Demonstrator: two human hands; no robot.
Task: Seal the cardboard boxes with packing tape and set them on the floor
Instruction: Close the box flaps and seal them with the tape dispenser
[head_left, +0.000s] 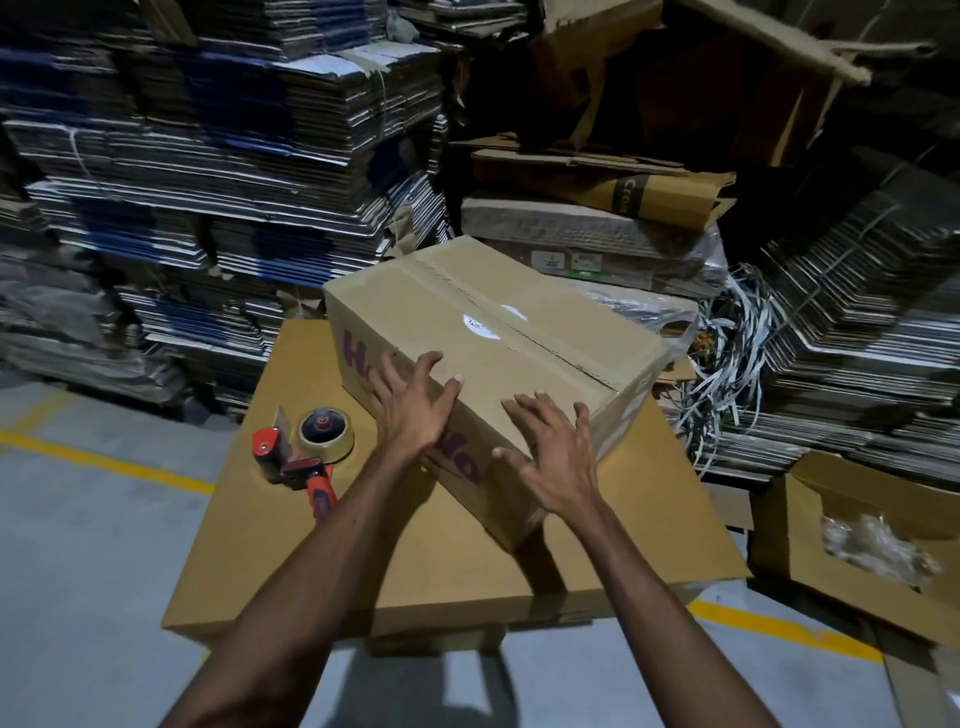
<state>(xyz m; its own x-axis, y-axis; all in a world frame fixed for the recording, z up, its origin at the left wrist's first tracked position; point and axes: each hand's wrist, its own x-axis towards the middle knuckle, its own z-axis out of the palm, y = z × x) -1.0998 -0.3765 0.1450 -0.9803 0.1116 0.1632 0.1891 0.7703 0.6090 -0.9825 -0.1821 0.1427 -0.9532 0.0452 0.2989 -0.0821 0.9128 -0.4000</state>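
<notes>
Right now I have both hands spread and holding nothing: the left hand (410, 410) lies with straight fingers over the near top edge of the cardboard box (498, 364), and the right hand (553, 457) is splayed at its near corner, touching or just off it, I cannot tell which. The box sits on the cardboard-topped bench (415, 561), flaps closed, with tape seemingly along the centre seam, so I judge sealing done or nearly so; lowering it to the floor (88, 545) remains. The tape dispenser (301, 452) lies just left, untouched. Contents are hidden. To the right, an open carton (789, 535) holds crumpled clear plastic (872, 545).
</notes>
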